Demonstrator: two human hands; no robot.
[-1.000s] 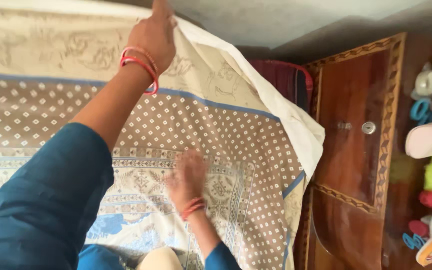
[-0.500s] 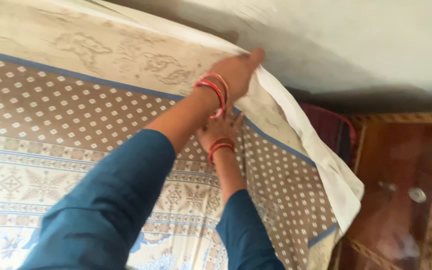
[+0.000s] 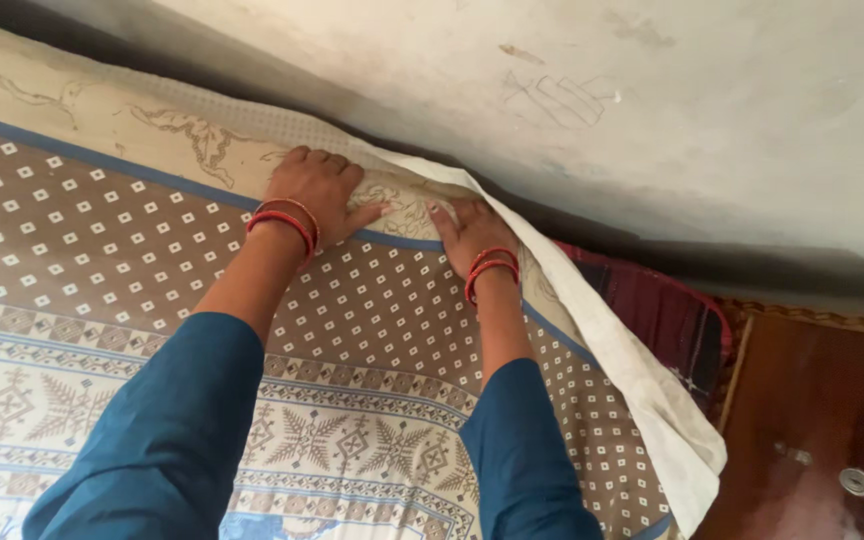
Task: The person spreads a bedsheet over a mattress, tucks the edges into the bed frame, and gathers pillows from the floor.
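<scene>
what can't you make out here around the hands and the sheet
Head view only:
- Left hand fingertips: curled over the far edge of the bedsheet, out of sight.
- What lies under the sheet: covered.
- Dark red fabric by the wall: partly behind the sheet's folded white corner.
- Wooden cabinet: cut off by the right edge.
- Right hand palm: pressed flat, hidden.

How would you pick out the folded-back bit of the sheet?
Start at the grey wall and follow the patterned sheet along it, rightwards. Past the right hand, the flap shows a plain white underside, unlike the dotted brown beside it.
</scene>
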